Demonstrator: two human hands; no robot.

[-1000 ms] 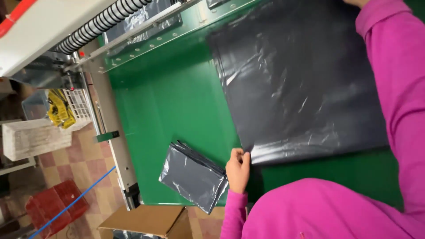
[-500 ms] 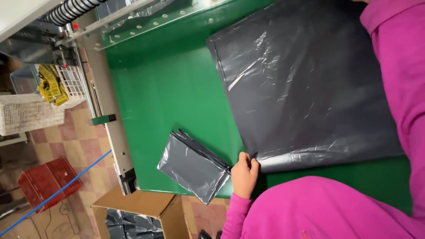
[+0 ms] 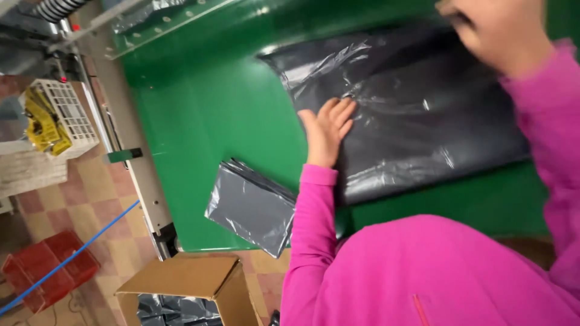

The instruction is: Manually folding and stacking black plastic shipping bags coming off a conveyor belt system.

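Nearest the camera, at six o'clock, a pink sleeve (image 3: 311,235) runs up to the left hand (image 3: 329,130), which lies open and flat, fingers together and pointing toward one o'clock, palm down on the near-left corner of a large dark grey bag (image 3: 411,115). The bag is spread on the green desk (image 3: 199,121) — its long axis runs roughly from ten o'clock to four o'clock across the view, with most of the sheet lying to the right of the left hand, toward three o'clock, and its crinkled left edge just past the fingertips at twelve. At seven o'clock from that hand, near but apart from it, a folded stack of grey bags (image 3: 254,208) sits at the desk's near edge, one corner hanging over. Below it, off the desk, an open carton (image 3: 181,281) holds more grey plastic. Farther out, at one o'clock, the right hand (image 3: 498,30) hovers over the bag's far side; it is blurred, and I cannot tell whether it grips the plastic or only rests above it. The left hand is plainly the one in firm contact, and the nearer to the folded stack. Out at nine o'clock, on the tiled floor (image 3: 96,205), stand a white basket (image 3: 66,115) with yellow items and a red crate (image 3: 48,265) — a blue cord (image 3: 78,253) crosses above it.
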